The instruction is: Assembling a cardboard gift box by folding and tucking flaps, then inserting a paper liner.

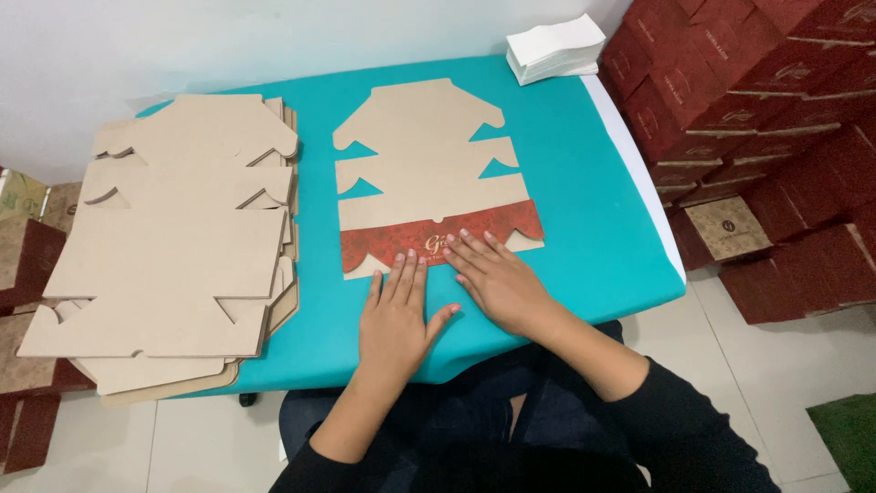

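Observation:
A flat die-cut cardboard box blank lies brown side up in the middle of the teal table. Its near flap is folded over and shows a dark red patterned face. My left hand lies flat, palm down, its fingertips on the near edge of the folded flap. My right hand rests beside it, fingers spread, pressing on the same red flap. Neither hand grips anything.
A tall, uneven stack of the same brown blanks fills the left of the table and overhangs its edge. A pile of white paper sits at the far right corner. Dark red finished boxes are stacked along the right.

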